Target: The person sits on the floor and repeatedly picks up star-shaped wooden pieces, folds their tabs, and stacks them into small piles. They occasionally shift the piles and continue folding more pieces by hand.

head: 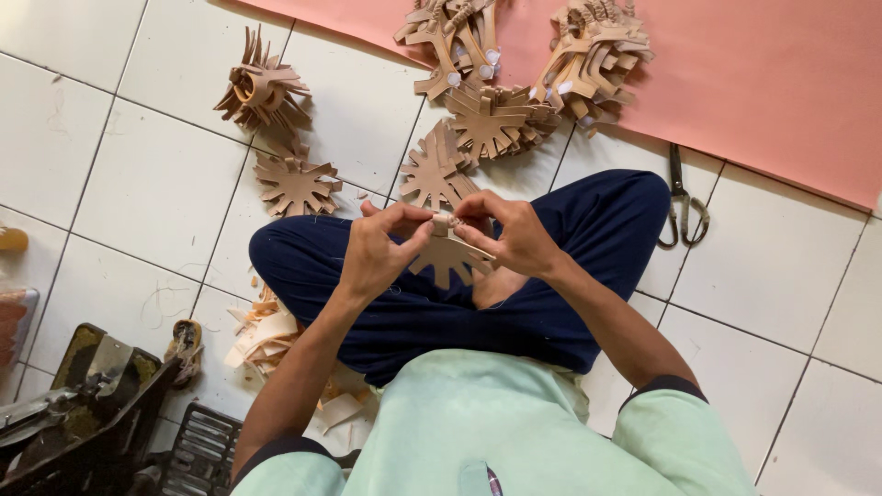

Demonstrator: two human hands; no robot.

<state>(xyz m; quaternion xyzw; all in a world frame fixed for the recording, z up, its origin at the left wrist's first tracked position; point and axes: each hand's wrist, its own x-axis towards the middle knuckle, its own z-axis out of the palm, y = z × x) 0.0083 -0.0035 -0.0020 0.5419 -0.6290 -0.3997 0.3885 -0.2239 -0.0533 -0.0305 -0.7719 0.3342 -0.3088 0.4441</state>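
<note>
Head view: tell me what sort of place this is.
Probably a small home craft or shoe-parts workshop on a tiled floor. Signs: stacks of tan star-shaped cutouts, scissors, and a black machine. Both hands pinch one cutout.

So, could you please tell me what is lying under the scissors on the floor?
The scissors lie on white floor tiles, their tips near the pink sheet. Nothing else shows beneath them; the tile directly under the blades is covered.
</note>
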